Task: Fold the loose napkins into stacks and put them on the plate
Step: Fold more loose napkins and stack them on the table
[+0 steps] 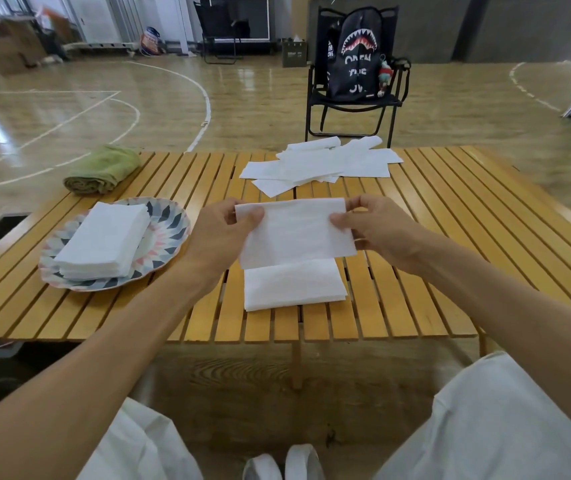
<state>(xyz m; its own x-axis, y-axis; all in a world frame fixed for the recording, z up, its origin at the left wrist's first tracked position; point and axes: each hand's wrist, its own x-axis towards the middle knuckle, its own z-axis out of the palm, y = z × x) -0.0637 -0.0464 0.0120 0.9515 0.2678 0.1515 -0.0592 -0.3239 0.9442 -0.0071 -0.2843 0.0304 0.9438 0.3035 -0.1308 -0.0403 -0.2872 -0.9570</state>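
A white napkin (296, 232) hangs above the slatted table, held at both upper corners. My left hand (223, 233) pinches its left corner and my right hand (377, 226) pinches its right edge. Below it, on the table, lies a small stack of folded napkins (292, 285). A patterned plate (168, 223) at the left carries a thicker stack of folded napkins (104, 239). A pile of loose napkins (322, 164) is spread at the table's far edge.
A rolled green towel (104, 169) lies at the table's far left corner. Beyond the wooden slat table (433, 237) stands a black folding chair (351, 105) with a dark backpack (355, 57) on it. My knees are under the near edge.
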